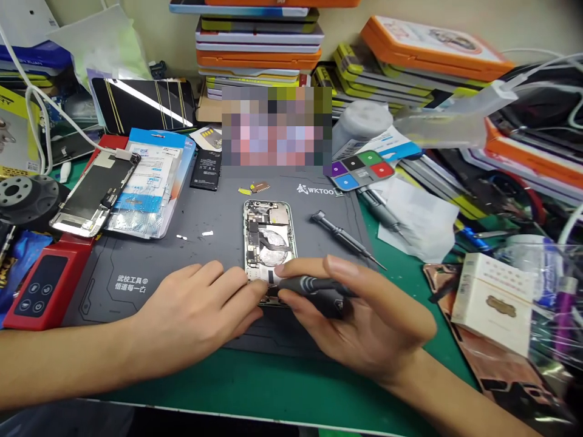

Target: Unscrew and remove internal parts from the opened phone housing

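An opened phone (273, 246), its board, flex cable and inner parts exposed, lies on the grey work mat (164, 267). My left hand (200, 303) is closed, with curled fingertips gripping the phone's lower left edge. Over the lower right of the phone, my right hand (364, 315) holds a dark screwdriver (319, 294) with a ringed grip between thumb and fingers. Where its tip sits is hidden. Another grey screwdriver (341, 237) rests on the mat to the right. A black battery (206, 169) lies beyond the phone on the left.
At left are a detached phone screen (98, 191), a packaged strip sheet (148, 182) and a red device (40, 285). Stacked boxes (259, 42) stand behind. On the right are a colored pad (362, 169), white paper (414, 221) and a white box (494, 300).
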The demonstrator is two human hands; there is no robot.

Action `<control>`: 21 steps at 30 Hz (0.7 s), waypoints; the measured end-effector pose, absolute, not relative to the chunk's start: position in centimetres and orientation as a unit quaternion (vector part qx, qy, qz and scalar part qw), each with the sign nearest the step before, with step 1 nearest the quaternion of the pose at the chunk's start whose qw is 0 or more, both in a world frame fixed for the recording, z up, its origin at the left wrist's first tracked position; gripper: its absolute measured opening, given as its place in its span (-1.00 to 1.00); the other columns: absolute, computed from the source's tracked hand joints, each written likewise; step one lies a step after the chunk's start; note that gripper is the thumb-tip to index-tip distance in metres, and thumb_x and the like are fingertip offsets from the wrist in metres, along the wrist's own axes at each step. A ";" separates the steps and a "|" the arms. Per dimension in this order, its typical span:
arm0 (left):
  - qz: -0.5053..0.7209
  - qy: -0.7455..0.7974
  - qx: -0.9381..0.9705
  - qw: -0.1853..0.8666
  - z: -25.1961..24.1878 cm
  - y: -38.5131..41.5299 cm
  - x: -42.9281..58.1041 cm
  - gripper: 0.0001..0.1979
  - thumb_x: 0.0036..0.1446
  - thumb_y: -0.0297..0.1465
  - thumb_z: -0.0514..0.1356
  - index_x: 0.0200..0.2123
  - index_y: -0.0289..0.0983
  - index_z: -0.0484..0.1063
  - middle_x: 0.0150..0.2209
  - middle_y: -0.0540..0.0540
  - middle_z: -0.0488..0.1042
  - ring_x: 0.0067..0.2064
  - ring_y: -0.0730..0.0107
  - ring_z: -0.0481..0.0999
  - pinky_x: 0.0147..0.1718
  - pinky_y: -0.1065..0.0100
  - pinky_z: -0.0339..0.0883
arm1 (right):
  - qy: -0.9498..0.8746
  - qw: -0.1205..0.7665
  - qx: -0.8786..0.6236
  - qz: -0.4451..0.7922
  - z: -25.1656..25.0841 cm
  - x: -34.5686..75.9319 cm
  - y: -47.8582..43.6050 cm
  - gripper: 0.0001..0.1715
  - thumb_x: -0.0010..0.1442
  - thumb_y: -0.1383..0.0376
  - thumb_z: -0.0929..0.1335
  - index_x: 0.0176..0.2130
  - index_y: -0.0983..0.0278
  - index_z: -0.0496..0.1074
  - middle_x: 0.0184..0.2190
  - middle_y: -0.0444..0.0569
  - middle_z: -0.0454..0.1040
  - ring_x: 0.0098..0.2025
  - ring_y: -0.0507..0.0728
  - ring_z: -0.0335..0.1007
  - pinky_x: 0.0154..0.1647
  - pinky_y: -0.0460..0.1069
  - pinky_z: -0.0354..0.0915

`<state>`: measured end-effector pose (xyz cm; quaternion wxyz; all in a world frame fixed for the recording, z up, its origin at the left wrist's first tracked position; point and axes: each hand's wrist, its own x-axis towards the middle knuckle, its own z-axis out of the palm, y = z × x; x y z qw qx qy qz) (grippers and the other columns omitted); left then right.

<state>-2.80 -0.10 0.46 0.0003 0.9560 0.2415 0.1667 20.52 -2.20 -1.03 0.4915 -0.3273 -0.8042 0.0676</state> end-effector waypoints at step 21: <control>0.208 0.217 0.954 0.025 0.6 0.0 -2.7 -0.89 0.38 -0.47 0.13 -0.23 -0.29 0.44 -0.30 -0.02 0.54 -0.35 0.34 0.48 -0.42 0.29 0.30 | -0.744 0.547 -0.362 0.131 -0.5 20.6 -2.3 -0.10 0.21 0.63 0.34 0.40 0.11 0.18 -0.13 -0.01 0.53 -0.33 0.10 0.58 -0.40 0.03 0.58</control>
